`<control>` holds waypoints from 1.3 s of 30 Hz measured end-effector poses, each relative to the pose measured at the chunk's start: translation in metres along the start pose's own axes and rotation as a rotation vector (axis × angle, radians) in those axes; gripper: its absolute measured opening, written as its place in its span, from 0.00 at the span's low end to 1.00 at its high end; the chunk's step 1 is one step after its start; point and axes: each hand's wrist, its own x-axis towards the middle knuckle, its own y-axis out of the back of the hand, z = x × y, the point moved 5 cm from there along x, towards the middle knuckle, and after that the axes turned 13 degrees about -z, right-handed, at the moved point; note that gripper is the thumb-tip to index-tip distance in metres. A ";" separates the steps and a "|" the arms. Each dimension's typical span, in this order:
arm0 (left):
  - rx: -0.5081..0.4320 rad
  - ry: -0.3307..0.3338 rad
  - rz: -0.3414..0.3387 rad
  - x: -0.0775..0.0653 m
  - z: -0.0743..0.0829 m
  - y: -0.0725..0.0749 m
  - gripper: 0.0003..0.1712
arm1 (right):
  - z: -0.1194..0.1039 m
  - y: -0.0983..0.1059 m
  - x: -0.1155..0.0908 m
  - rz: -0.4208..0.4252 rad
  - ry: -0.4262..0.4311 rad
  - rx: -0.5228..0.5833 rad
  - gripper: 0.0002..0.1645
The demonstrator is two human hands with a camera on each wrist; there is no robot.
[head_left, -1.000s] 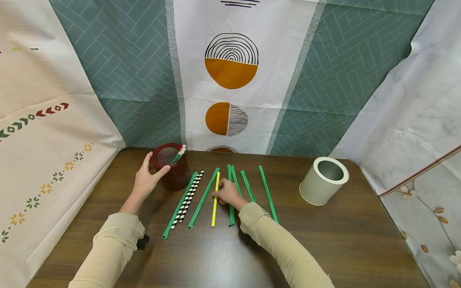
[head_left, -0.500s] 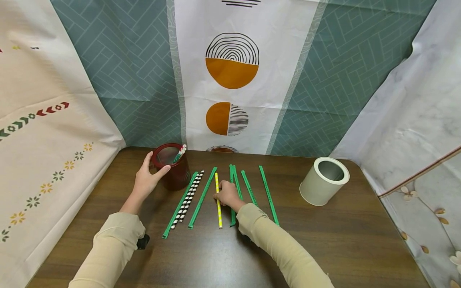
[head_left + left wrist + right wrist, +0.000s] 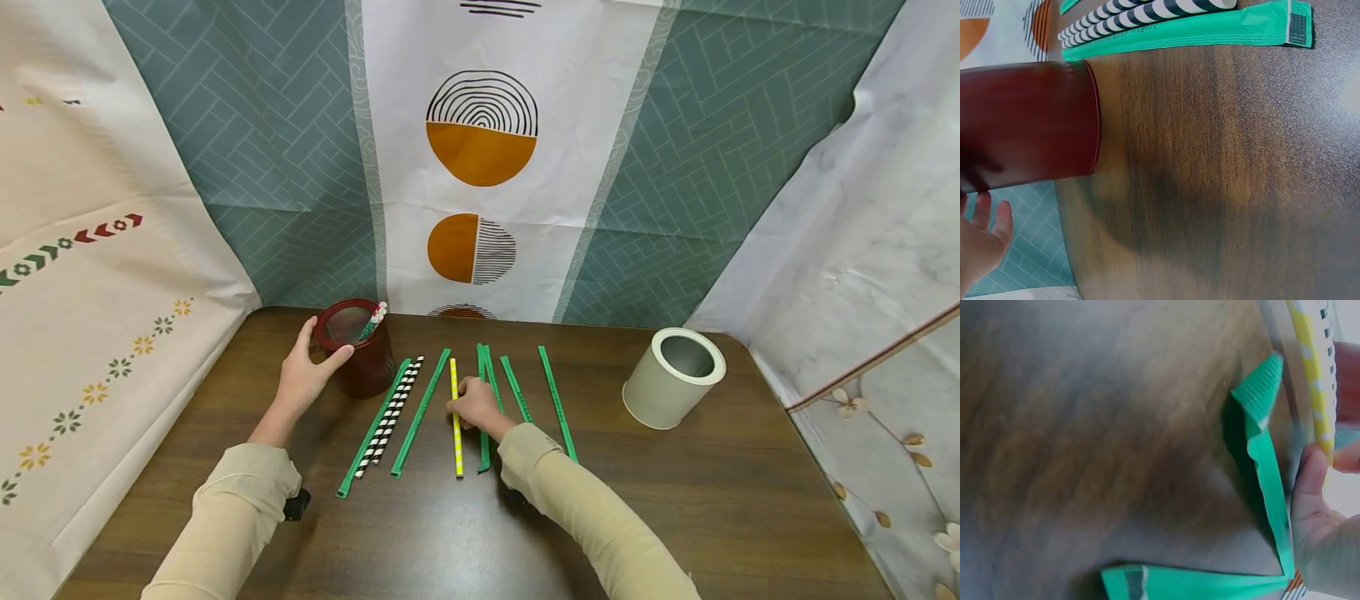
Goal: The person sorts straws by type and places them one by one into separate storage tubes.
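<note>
My left hand (image 3: pixel 303 375) holds a dark red cup (image 3: pixel 367 367) at its rim, thumb in front and fingers round the left side. Several straws (image 3: pixel 372 321) with white and red tops lean inside that cup. Near the table's middle my right hand (image 3: pixel 477 407) pinches a yellow straw with pale markings (image 3: pixel 458 454) between thumb and fingers. The right wrist view shows the yellow straw (image 3: pixel 1316 394) raised off the table at the thumb tip. Black-and-white striped straws (image 3: pixel 1147 15) lie beside the cup, next to a green paper-wrapped straw (image 3: pixel 1197 31).
More green-wrapped straws (image 3: pixel 423 414) are spread across the brown table (image 3: pixel 712 517), some partly under my right forearm. A cream canister (image 3: pixel 667 383) stands open-topped at the right. Patterned cloth (image 3: pixel 300 167) hangs behind the table.
The yellow straw has swung slightly, its near end shifting right, while my right hand keeps its pinch on it. My left hand and the red cup have stayed put.
</note>
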 end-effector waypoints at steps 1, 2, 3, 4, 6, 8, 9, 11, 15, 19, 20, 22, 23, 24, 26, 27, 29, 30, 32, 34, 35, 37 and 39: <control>0.001 0.001 0.000 0.000 0.000 0.000 0.50 | 0.000 0.001 0.000 -0.008 0.005 0.015 0.10; 0.002 0.002 0.000 0.000 0.000 0.000 0.50 | -0.001 0.002 -0.001 -0.015 0.014 0.032 0.10; 0.003 0.003 0.001 0.000 -0.001 0.000 0.50 | -0.002 0.004 -0.001 -0.025 0.022 0.050 0.11; 0.004 0.003 0.001 0.000 0.000 0.000 0.50 | -0.003 0.005 -0.002 -0.034 0.026 0.069 0.11; 0.004 0.004 -0.001 0.000 0.000 0.000 0.50 | -0.006 0.008 -0.002 -0.057 0.037 0.102 0.13; 0.004 0.005 -0.002 0.000 0.000 0.000 0.50 | -0.009 0.011 -0.003 -0.084 0.049 0.122 0.14; 0.003 0.004 -0.003 0.000 0.000 0.000 0.50 | -0.010 0.013 -0.004 -0.098 0.053 0.127 0.15; 0.002 0.003 -0.004 0.000 0.001 0.001 0.50 | -0.014 0.015 -0.004 -0.125 0.067 0.136 0.16; 0.000 -0.002 -0.003 0.000 0.000 0.001 0.50 | -0.023 0.021 -0.006 -0.164 0.080 0.160 0.16; 0.007 -0.006 0.000 0.000 0.000 0.001 0.50 | -0.033 0.026 -0.009 -0.196 0.087 0.185 0.15; 0.007 -0.005 0.002 0.000 0.000 0.001 0.49 | -0.036 0.027 -0.010 -0.204 0.091 0.191 0.15; 0.010 -0.003 0.003 0.000 0.000 0.001 0.49 | -0.042 0.030 -0.012 -0.216 0.099 0.206 0.14; 0.011 -0.003 0.002 0.000 0.001 0.001 0.50 | -0.045 0.032 -0.012 -0.221 0.106 0.216 0.14; 0.011 -0.002 0.002 0.000 0.001 0.001 0.50 | -0.048 0.033 -0.013 -0.224 0.111 0.226 0.14; 0.011 0.000 0.001 0.000 0.001 0.002 0.50 | -0.054 0.036 -0.014 -0.229 0.126 0.253 0.14; 0.013 -0.001 0.000 0.000 0.001 0.002 0.50 | -0.057 0.037 -0.014 -0.230 0.135 0.268 0.14; 0.015 0.000 -0.001 0.000 0.002 0.002 0.50 | -0.064 0.039 -0.015 -0.228 0.156 0.294 0.13; 0.015 0.002 0.000 0.000 0.001 0.002 0.50 | -0.067 0.040 -0.016 -0.225 0.166 0.304 0.13; 0.014 0.004 0.001 -0.001 0.002 0.001 0.50 | -0.073 0.043 -0.017 -0.216 0.192 0.318 0.12; 0.013 0.005 0.002 -0.001 0.002 0.001 0.50 | -0.081 0.046 -0.019 -0.200 0.215 0.326 0.12; 0.012 0.005 0.002 -0.001 0.001 0.001 0.50 | -0.084 0.047 -0.019 -0.194 0.228 0.331 0.12; 0.009 0.002 0.000 -0.001 0.002 0.001 0.50 | -0.091 0.050 -0.021 -0.179 0.257 0.343 0.12; 0.007 0.000 -0.003 -0.001 0.001 0.001 0.50 | -0.098 0.053 -0.023 -0.166 0.293 0.355 0.12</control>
